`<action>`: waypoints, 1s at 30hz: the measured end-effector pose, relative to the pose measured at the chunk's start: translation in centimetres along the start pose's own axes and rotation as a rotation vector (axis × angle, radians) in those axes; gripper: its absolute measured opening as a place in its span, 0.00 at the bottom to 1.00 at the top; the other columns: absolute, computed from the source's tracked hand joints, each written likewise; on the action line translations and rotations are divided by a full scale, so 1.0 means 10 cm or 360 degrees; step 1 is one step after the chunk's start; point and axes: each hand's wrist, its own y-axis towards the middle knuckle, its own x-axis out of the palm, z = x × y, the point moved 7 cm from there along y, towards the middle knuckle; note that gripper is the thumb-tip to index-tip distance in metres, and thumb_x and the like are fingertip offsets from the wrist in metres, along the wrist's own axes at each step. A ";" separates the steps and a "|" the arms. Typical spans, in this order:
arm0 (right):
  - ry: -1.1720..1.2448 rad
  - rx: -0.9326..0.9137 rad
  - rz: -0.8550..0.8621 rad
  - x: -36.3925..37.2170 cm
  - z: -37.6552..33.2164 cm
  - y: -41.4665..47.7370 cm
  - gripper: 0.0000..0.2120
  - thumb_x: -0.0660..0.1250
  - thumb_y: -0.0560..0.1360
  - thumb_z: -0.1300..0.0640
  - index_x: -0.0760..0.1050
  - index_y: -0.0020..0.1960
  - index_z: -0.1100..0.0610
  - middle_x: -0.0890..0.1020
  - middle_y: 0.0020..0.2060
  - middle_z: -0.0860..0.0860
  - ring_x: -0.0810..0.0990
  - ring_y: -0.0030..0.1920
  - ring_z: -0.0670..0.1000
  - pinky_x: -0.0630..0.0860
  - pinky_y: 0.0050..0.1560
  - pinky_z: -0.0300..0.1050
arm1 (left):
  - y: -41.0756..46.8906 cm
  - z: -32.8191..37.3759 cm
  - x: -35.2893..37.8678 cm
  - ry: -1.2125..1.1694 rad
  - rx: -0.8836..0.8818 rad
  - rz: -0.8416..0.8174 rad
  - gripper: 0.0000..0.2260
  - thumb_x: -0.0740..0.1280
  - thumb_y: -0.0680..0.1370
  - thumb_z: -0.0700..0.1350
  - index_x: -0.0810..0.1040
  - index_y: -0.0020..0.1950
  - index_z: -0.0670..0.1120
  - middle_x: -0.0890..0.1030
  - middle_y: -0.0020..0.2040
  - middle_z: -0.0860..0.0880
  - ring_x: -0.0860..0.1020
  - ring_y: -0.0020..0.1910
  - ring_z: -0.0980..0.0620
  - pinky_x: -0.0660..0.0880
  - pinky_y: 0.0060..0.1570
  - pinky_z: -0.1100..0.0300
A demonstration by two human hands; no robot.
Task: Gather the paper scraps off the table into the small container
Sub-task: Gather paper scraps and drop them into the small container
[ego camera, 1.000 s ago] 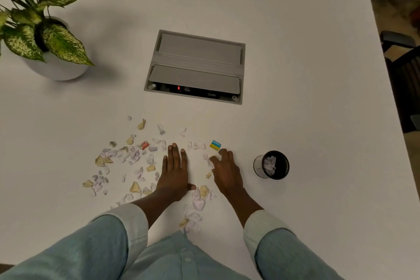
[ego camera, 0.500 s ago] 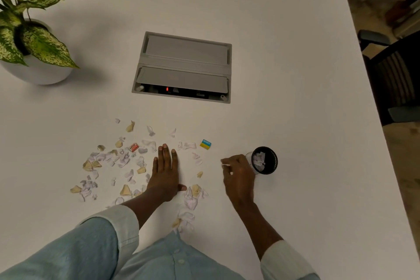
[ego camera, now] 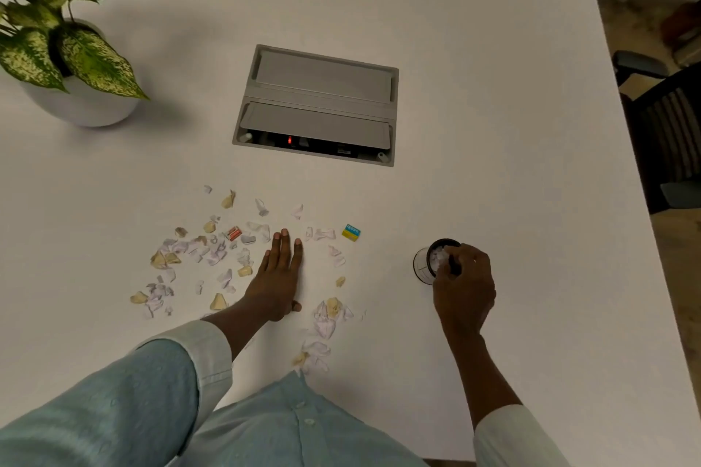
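Note:
Several white and tan paper scraps lie scattered on the white table, among them a red one and a yellow-blue one. A smaller heap sits near my body. My left hand rests flat on the table amid the scraps, fingers straight. The small black-rimmed container stands to the right and holds white scraps. My right hand hovers over its mouth with fingertips bunched, pinching a white scrap that is mostly hidden.
A grey recessed cable box is set into the table beyond the scraps. A potted plant stands at the far left. Past the table's right edge is a dark chair.
My right hand picked a scrap from the table's middle and carried it right, reaching the container's mouth. My left hand stayed flat in place.

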 end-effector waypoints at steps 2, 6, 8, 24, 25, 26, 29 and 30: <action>0.0079 -0.0145 -0.0053 0.07 -0.12 -0.12 0.11 0.72 0.73 0.65 0.79 0.51 0.52 0.80 0.53 0.47 0.82 0.48 0.51 0.76 0.44 0.41 | -0.01 -0.01 0.00 -0.0023 0.0008 0.0008 0.60 0.77 0.74 0.54 0.28 0.80 0.41 0.23 0.78 0.37 0.26 0.78 0.37 0.42 0.82 0.45; 0.0307 -0.0326 -0.0537 0.50 -0.39 -0.40 0.14 0.75 0.73 0.62 0.79 0.55 0.50 0.77 0.53 0.44 0.82 0.47 0.47 0.82 0.39 0.45 | 0.00 -0.03 0.01 -0.0028 0.0007 0.0046 0.61 0.77 0.74 0.54 0.28 0.81 0.42 0.23 0.78 0.38 0.26 0.79 0.37 0.43 0.82 0.46; 0.0238 -0.0343 -0.0778 0.77 -0.51 -0.51 0.21 0.77 0.72 0.55 0.76 0.63 0.49 0.74 0.57 0.44 0.81 0.51 0.46 0.83 0.43 0.49 | 0.00 -0.04 0.01 -0.0031 0.0004 0.0058 0.61 0.77 0.74 0.54 0.28 0.81 0.43 0.23 0.78 0.39 0.26 0.79 0.38 0.43 0.82 0.46; -0.0363 -0.0620 -0.1485 1.87 -1.00 -0.35 0.53 0.82 0.67 0.54 0.53 0.82 0.49 0.57 0.72 0.55 0.73 0.67 0.57 0.77 0.66 0.50 | 0.00 -0.05 0.03 0.0021 -0.0126 0.0053 0.60 0.78 0.74 0.52 0.28 0.81 0.46 0.23 0.78 0.41 0.25 0.78 0.40 0.43 0.81 0.38; -0.0350 -0.0644 -0.1504 1.91 -1.05 -0.33 0.51 0.81 0.68 0.55 0.54 0.81 0.49 0.58 0.72 0.54 0.73 0.68 0.56 0.75 0.67 0.47 | 0.00 -0.06 0.03 0.0010 -0.0125 0.0055 0.60 0.78 0.74 0.52 0.28 0.81 0.46 0.23 0.79 0.41 0.25 0.78 0.40 0.43 0.82 0.38; -0.0338 -0.0665 -0.1531 1.94 -1.09 -0.32 0.49 0.80 0.70 0.57 0.55 0.81 0.48 0.59 0.73 0.54 0.73 0.68 0.56 0.74 0.68 0.44 | 0.00 -0.06 0.03 0.0000 -0.0123 0.0053 0.60 0.78 0.74 0.51 0.28 0.81 0.46 0.23 0.78 0.42 0.25 0.78 0.41 0.42 0.82 0.39; -0.0257 -0.0709 -0.1617 2.02 -1.23 -0.34 0.39 0.75 0.75 0.61 0.60 0.78 0.44 0.62 0.71 0.54 0.75 0.66 0.56 0.77 0.67 0.49 | -0.01 -0.06 0.02 -0.0030 -0.0113 0.0050 0.60 0.78 0.74 0.50 0.28 0.81 0.47 0.23 0.79 0.42 0.25 0.78 0.41 0.41 0.82 0.40; -0.0195 -0.0676 -0.1651 2.03 -1.29 -0.35 0.32 0.71 0.78 0.60 0.63 0.76 0.42 0.64 0.70 0.53 0.76 0.63 0.57 0.79 0.63 0.52 | -0.01 -0.06 0.01 -0.0029 -0.0111 0.0057 0.60 0.78 0.74 0.50 0.28 0.81 0.47 0.23 0.79 0.42 0.25 0.78 0.41 0.41 0.82 0.40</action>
